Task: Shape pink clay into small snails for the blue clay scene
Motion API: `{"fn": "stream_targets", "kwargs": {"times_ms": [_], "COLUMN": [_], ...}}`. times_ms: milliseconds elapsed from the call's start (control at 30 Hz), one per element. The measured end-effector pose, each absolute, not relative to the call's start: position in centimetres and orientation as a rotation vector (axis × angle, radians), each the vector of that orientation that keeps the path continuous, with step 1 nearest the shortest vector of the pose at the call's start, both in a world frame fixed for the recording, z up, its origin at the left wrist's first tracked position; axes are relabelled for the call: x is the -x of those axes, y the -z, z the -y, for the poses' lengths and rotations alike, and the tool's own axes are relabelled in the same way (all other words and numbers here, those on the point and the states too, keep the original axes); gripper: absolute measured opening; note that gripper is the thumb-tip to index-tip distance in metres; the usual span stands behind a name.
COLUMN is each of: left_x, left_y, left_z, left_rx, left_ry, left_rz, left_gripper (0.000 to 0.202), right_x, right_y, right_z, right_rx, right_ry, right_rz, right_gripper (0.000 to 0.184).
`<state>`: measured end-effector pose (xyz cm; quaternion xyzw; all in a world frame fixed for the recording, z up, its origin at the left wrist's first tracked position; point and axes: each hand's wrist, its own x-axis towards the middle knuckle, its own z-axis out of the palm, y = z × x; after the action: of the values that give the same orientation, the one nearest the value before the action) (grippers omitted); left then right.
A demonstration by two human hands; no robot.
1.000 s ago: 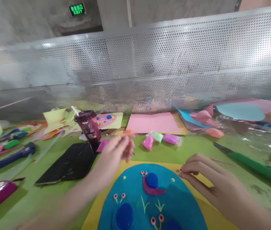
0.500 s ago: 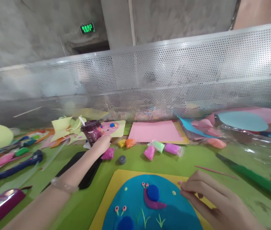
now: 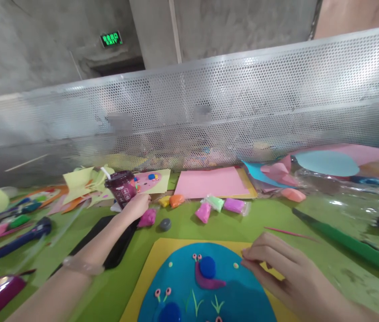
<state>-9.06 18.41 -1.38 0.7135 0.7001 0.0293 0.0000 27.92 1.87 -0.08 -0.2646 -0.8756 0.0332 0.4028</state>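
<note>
My right hand (image 3: 276, 266) is over the right edge of the clay picture, thumb and forefinger pinched together. A small pink bit of clay showed at these fingertips a moment ago; the fingers now cover it. The picture has a blue clay disc (image 3: 239, 297) on a yellow sheet (image 3: 152, 264), with a purple snail (image 3: 204, 279) with a blue shell, green grass sprigs (image 3: 196, 304) and pale dots. Stretched forward, my left hand (image 3: 137, 205) is beside the dark drink cup (image 3: 120, 188) and a magenta clay packet (image 3: 147, 218). Its fingers look curled; what they hold is hidden.
A black tablet-like slab (image 3: 120, 250) lies under my left forearm. Several clay packets (image 3: 234, 205) and a pink sheet (image 3: 209, 183) lie ahead. A glue gun (image 3: 18, 239) is at left, a long green strip (image 3: 350, 246) at right. Perforated metal panels (image 3: 209, 120) stand behind.
The view has shifted slightly, moving everything a little left in the picture. The pink bit at my right fingertips is no longer visible. My left hand stays beside the cup.
</note>
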Motion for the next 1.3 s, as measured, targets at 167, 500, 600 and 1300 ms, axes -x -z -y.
{"fn": "stream_targets", "kwargs": {"times_ms": [167,500,600,1300], "left_x": [8.7,6.8,5.0,-4.9], "left_y": [1.0,-3.1,-3.3,-0.4], "left_z": [-17.4,-14.1,-13.0,-7.3], "left_rx": [-2.215,-2.275,-2.329,-2.058], "left_ry": [-0.168,-0.408,-0.535,-0.822], "left_rz": [-2.305,-2.248,-2.156,-1.353], "left_gripper": [0.028,0.024,0.022,0.013], "right_x": [-28.3,-29.5,-29.9,-30.5], "right_y": [0.0,0.2,0.2,2.3], "right_z": [-2.7,-4.8,-5.4,-7.4], "right_rx": [0.821,0.996,1.043,1.343], "right_ry": [0.038,0.053,0.057,-0.111], "right_rz": [2.226,2.365,2.356,2.340], "right_gripper": [0.023,0.035,0.026,0.013]}}
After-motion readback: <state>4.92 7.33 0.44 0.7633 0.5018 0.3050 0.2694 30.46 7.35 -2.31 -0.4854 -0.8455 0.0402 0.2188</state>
